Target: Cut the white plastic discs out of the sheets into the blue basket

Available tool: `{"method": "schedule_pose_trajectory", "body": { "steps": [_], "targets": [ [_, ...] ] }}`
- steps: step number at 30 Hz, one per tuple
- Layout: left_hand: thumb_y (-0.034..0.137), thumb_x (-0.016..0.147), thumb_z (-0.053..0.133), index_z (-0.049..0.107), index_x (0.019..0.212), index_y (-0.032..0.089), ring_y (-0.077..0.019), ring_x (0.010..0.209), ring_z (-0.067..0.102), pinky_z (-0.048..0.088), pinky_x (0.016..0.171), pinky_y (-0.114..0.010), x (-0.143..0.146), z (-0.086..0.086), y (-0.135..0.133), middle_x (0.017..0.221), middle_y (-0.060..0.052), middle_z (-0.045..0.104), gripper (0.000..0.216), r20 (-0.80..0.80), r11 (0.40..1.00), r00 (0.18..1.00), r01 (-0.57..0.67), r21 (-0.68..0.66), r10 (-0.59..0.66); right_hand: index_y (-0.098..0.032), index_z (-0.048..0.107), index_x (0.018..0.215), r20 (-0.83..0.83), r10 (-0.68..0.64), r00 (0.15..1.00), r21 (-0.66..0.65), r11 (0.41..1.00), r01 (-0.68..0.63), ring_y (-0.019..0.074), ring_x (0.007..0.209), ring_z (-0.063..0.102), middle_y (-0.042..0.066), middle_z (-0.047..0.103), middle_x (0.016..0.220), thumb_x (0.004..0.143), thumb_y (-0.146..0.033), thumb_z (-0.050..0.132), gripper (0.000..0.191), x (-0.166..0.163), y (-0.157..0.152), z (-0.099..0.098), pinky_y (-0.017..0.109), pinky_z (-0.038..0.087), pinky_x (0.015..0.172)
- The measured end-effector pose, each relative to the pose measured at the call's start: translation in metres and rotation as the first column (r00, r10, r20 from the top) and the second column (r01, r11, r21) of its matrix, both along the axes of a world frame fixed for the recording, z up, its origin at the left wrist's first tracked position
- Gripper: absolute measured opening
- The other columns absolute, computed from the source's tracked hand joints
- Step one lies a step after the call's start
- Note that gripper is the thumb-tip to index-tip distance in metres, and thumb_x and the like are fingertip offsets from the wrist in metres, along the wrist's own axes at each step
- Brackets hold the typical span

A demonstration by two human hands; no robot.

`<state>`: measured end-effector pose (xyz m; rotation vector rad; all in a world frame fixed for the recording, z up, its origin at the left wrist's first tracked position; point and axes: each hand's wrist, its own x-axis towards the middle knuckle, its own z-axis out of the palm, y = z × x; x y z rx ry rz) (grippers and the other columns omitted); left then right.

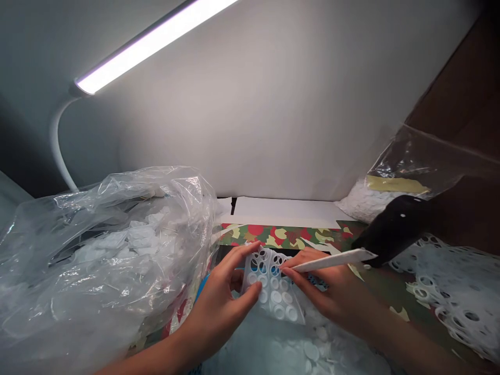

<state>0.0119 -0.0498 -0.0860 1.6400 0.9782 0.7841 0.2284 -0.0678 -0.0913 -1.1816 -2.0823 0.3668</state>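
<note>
My left hand pinches the left edge of a small white sheet punched with round discs, several of them pushed out and leaving holes. My right hand grips a slim white pointed stick, its tip resting on the sheet near the upper holes. Loose white discs lie in a heap just below the sheet.
A big crumpled clear plastic bag with white scraps fills the left. Emptied punched sheets pile up at right. A clear bag of white discs and a black object sit behind. A lit lamp hangs above the camouflage-patterned surface.
</note>
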Motion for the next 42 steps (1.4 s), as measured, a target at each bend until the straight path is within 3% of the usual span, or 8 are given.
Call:
{"method": "schedule_pose_trajectory", "body": {
  "steps": [5, 10, 17, 20, 25, 31, 36, 42],
  "targets": [
    [0.022, 0.085, 0.054, 0.042, 0.133, 0.031, -0.0120, 0.073, 0.056, 0.052, 0.068, -0.027, -0.001, -0.001, -0.001, 0.126, -0.003, 0.051, 0.050, -0.012, 1.000, 1.000, -0.003, 0.006, 0.003, -0.022, 0.065, 0.092, 0.066, 0.048, 0.997, 0.027, 0.998, -0.050, 0.0166, 0.081, 0.061, 0.003, 0.067, 0.087, 0.092, -0.021, 0.051, 0.014, 0.000, 0.000, 0.000, 0.029, 0.047, 0.071],
    [0.028, 0.086, 0.054, 0.043, 0.132, 0.030, -0.0143, 0.077, 0.060, 0.052, 0.069, -0.027, 0.001, 0.002, 0.002, 0.129, -0.005, 0.052, 0.048, -0.028, 1.000, 0.999, 0.020, -0.017, -0.020, -0.019, 0.066, 0.087, -0.027, 0.060, 0.998, -0.026, 0.998, -0.061, 0.0147, 0.080, 0.062, 0.002, 0.068, 0.084, 0.091, -0.021, 0.053, 0.014, -0.005, -0.002, 0.012, 0.026, 0.047, 0.071],
    [0.044, 0.086, 0.054, 0.038, 0.135, 0.035, -0.0155, 0.079, 0.062, 0.053, 0.077, -0.029, -0.001, -0.001, 0.007, 0.128, -0.003, 0.053, 0.052, -0.095, 0.999, 0.995, 0.032, -0.027, -0.034, -0.023, 0.068, 0.093, -0.001, -0.162, 0.987, -0.059, 0.985, 0.162, 0.0127, 0.071, 0.059, 0.001, 0.068, 0.087, 0.093, -0.032, 0.050, 0.020, 0.045, -0.009, 0.057, 0.026, 0.044, 0.058],
    [0.048, 0.085, 0.054, 0.039, 0.135, 0.034, -0.0142, 0.071, 0.060, 0.053, 0.073, -0.028, -0.001, -0.002, 0.007, 0.121, -0.004, 0.057, 0.054, -0.141, 1.000, 0.990, 0.017, 0.020, -0.014, -0.026, 0.071, 0.091, 0.173, -0.276, 0.945, -0.186, 0.933, 0.307, 0.0148, 0.073, 0.063, 0.001, 0.069, 0.089, 0.090, -0.038, 0.053, 0.021, 0.085, -0.021, 0.061, 0.025, 0.048, 0.057],
    [0.049, 0.084, 0.053, 0.042, 0.133, 0.033, -0.0132, 0.066, 0.059, 0.053, 0.068, -0.027, 0.001, 0.000, 0.006, 0.119, -0.003, 0.058, 0.053, -0.135, 0.998, 0.991, 0.008, 0.064, 0.000, -0.024, 0.071, 0.091, 0.222, -0.428, 0.876, -0.137, 0.876, 0.463, 0.0207, 0.080, 0.066, 0.004, 0.071, 0.094, 0.092, -0.040, 0.047, 0.029, 0.134, -0.040, 0.017, 0.030, 0.053, 0.062],
    [0.047, 0.083, 0.054, 0.045, 0.132, 0.031, -0.0125, 0.060, 0.056, 0.051, 0.059, -0.025, 0.003, 0.002, 0.004, 0.113, -0.003, 0.061, 0.052, -0.152, 0.995, 0.988, 0.001, 0.099, 0.014, -0.021, 0.066, 0.106, 0.235, -0.414, 0.880, -0.031, 0.901, 0.432, 0.0226, 0.108, 0.060, 0.008, 0.065, 0.115, 0.096, -0.037, 0.040, 0.031, 0.161, -0.049, -0.046, 0.041, 0.047, 0.095],
    [0.048, 0.083, 0.053, 0.045, 0.132, 0.029, -0.0152, 0.062, 0.057, 0.051, 0.057, -0.025, 0.003, 0.003, 0.005, 0.091, -0.002, 0.063, 0.053, -0.131, 0.994, 0.991, 0.013, 0.105, 0.001, -0.016, 0.060, 0.108, 0.265, -0.371, 0.890, 0.007, 0.924, 0.383, 0.0201, 0.103, 0.061, 0.007, 0.063, 0.113, 0.094, -0.031, 0.051, 0.023, 0.169, -0.046, -0.065, 0.043, 0.049, 0.089],
    [0.046, 0.084, 0.053, 0.044, 0.131, 0.032, -0.0121, 0.062, 0.056, 0.052, 0.063, -0.026, 0.001, 0.000, 0.006, 0.116, -0.004, 0.058, 0.050, -0.133, 0.993, 0.991, 0.022, 0.116, -0.006, -0.017, 0.059, 0.109, 0.303, -0.344, 0.888, 0.039, 0.936, 0.350, 0.0190, 0.098, 0.061, 0.007, 0.061, 0.113, 0.093, -0.029, 0.053, 0.022, 0.175, -0.037, -0.074, 0.040, 0.051, 0.085]
  ]
}}
